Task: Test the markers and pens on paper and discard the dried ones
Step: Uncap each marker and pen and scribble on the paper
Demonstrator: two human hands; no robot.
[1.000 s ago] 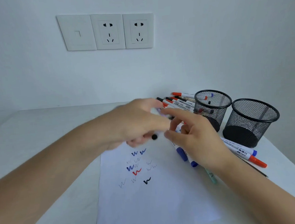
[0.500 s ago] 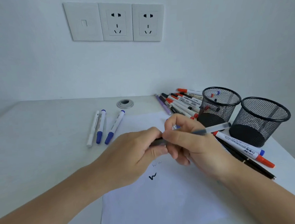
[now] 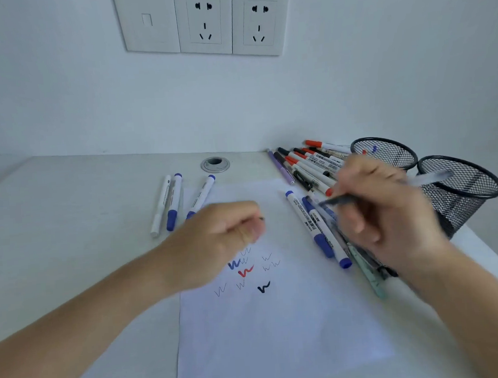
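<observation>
Right hand holds pen crosswise, tip pointing left

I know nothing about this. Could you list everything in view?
white sheet of paper: one, mid-table, bearing blue, red, black and grey squiggles.
white table: one, against the wall.
blue- and white-capped white markers: three, left of the paper.
blue-capped white markers: two, on the paper's right edge.
red- and black-capped markers: a row, count unclear, back right.
purple pen: one, left end of that row.
teal pen: one, by the right wrist.
black wire-mesh cups: two, far right; the farther holds markers.
grey metal cable grommet: one, back of table.
white wall plates: three, two with sockets.
left hand: pinches a small dark cap, blurred.
right hand: grips a clear-barrelled pen.
</observation>
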